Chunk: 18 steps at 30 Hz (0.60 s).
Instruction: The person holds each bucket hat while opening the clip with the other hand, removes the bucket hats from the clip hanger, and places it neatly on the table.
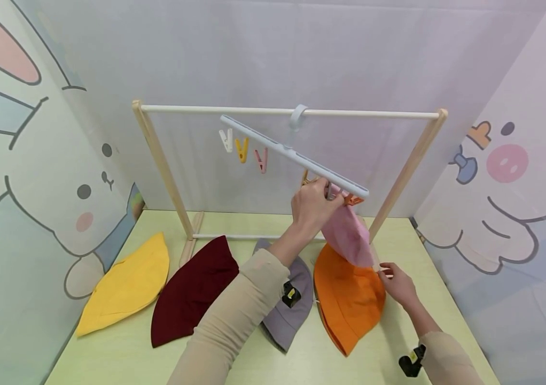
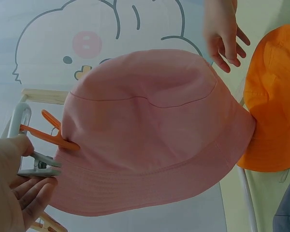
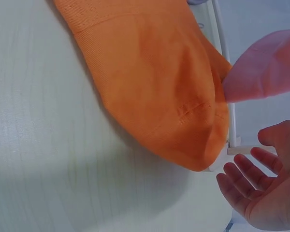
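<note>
A pink bucket hat [image 2: 145, 130] hangs sideways from the right end of a pale blue clip hanger [image 1: 297, 156]. An orange clip [image 2: 50, 134] bites the hat's edge. My left hand [image 1: 312, 206] pinches a grey clip [image 2: 41, 165] between thumb and fingers, its tips at the hat's brim. Whether that clip has closed on the fabric, I cannot tell. Below the pink hat, my right hand [image 3: 270, 186] has loosely bent fingers and holds nothing; it is apart from the hat. An orange bucket hat [image 1: 350, 299] lies on the table beneath.
The hanger hooks over the white bar [image 1: 205, 110] of a wooden-legged rack. White [image 1: 226, 140], yellow [image 1: 241, 150] and pink clips [image 1: 261, 160] dangle at its left. Yellow [image 1: 126, 283], maroon [image 1: 193, 294] and grey hats [image 1: 289, 315] lie on the table.
</note>
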Tool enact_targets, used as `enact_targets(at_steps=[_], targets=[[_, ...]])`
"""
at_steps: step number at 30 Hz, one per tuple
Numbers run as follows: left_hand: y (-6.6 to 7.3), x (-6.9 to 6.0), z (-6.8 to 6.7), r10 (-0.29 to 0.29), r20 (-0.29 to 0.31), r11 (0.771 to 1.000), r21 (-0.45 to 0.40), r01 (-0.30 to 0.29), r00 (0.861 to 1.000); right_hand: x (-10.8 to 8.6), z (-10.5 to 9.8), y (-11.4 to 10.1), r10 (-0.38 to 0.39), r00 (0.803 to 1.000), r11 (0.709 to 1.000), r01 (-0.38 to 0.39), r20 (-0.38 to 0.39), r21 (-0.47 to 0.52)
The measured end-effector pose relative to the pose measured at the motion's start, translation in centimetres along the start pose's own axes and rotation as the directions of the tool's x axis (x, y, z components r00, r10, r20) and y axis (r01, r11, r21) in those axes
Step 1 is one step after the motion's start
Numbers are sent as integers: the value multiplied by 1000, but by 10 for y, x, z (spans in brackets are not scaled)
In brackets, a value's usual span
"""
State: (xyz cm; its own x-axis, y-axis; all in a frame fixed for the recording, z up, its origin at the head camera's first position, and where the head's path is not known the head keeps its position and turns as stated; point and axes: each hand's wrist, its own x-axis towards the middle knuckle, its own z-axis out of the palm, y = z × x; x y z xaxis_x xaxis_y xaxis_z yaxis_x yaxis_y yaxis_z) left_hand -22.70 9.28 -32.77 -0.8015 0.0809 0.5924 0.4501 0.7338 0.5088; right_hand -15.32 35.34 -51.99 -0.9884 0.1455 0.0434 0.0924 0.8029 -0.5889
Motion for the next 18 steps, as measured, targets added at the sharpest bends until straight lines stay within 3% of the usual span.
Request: enact_targets(at_steps=[9, 18], targets=[[0, 0, 0, 9, -7, 1000, 5, -9, 1000, 1, -9, -10, -64, 996, 997, 67, -69, 37], [-2, -1, 1, 8, -9, 1000, 14, -8, 1000, 2, -11, -13, -154, 973, 982, 169, -172, 79]])
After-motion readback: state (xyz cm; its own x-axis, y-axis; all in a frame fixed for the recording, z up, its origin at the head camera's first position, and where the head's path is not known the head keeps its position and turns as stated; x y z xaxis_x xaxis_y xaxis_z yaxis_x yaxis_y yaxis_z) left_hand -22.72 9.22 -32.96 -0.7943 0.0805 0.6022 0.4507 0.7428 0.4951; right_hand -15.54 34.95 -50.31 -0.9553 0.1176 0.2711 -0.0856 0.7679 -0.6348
